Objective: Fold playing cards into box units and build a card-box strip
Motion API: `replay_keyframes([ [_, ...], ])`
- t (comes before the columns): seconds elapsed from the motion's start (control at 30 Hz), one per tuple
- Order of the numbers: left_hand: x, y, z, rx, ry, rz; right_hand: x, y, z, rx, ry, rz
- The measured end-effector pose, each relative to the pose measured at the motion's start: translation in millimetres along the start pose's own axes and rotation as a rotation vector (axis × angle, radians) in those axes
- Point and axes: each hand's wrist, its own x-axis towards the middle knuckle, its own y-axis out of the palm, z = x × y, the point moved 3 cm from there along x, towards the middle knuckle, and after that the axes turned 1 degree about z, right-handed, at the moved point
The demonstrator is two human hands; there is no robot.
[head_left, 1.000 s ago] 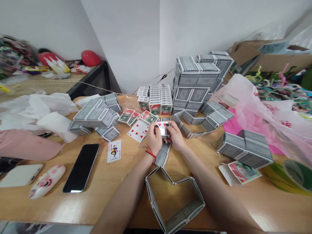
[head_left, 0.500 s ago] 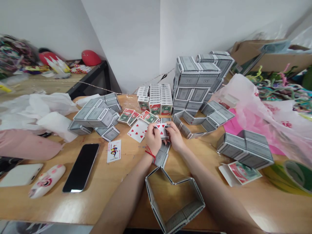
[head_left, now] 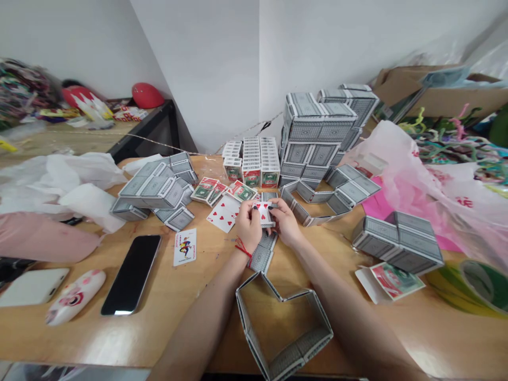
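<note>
Between both hands, over the middle of the table, I hold a playing card with red hearts facing up. My left hand is closed on its left side, thumb on top. From the right, my right hand pinches the card's other edge, fingers partly hidden beneath. Grey-backed cards lie on the table below my hands. Left of them rest a face-up heart card and a joker card. Closer to me stands a heart-shaped frame built from grey-backed cards, between my forearms.
Stacked card boxes stand near the wall beside a tall card-built block. Another card structure sits at left, near a phone. At right are a card block, an opened card box and a tape roll.
My right thumb has shifted slightly on the heart card, and more of the card's face shows between my hands. The things on the table stay where they were.
</note>
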Motion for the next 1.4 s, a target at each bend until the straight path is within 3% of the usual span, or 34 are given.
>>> replay_keyframes([
  [0.37,1.9,-2.8,-9.6,0.037,0.043,-0.002,-0.2,-2.2,-0.5,-0.005,0.047,0.027],
  [0.67,6.1,1.8,2.8,-0.227,-0.218,-0.017,-0.5,-3.0,-3.6,-0.027,0.031,0.031],
  [0.87,5.8,-0.5,-5.4,-0.285,-0.253,-0.002,0.3,-3.5,-5.8,-0.034,0.004,0.001],
  [1.1,4.2,6.3,4.4,-0.349,-0.325,0.093,-0.8,-2.3,-4.2,-0.062,-0.054,-0.041],
  [1.4,2.8,4.5,4.8,-0.184,-0.134,0.001,0.2,-3.3,-5.3,-0.003,-0.073,-0.154],
])
